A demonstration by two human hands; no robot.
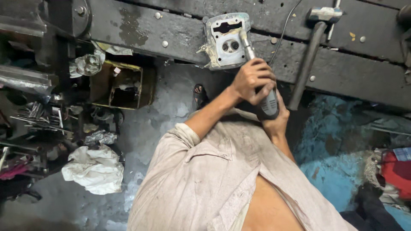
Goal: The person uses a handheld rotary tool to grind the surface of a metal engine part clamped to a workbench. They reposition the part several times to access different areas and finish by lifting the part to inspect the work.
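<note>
View down onto a cluttered workshop with a grey, stained floor (162, 111) and a dark, bolted workbench (342, 64) crossing the far part of the scene. Nearest the camera is the person's pale, soiled shirt (201, 179), open at the front. At near left a crumpled white rag (94, 169) lies on the floor, with scrap metal rods (36, 117) farther left. At right, a patch of blue-painted floor (338, 141) and a red cloth (398, 169) appear. At centre, both hands hold a grey rotary tool (266, 96): the left hand (253, 80) is closed around its body from above, and the right hand (276, 122) is wrapped under its near end. The tool's slender metal nose reaches away to touch a grey metal engine head (226, 42), which rests on the near edge of the workbench, two round ports showing. Left of centre stands an open, rusty yellow box (124, 85). Far right, a hammer (314, 47) lies on the bench.
</note>
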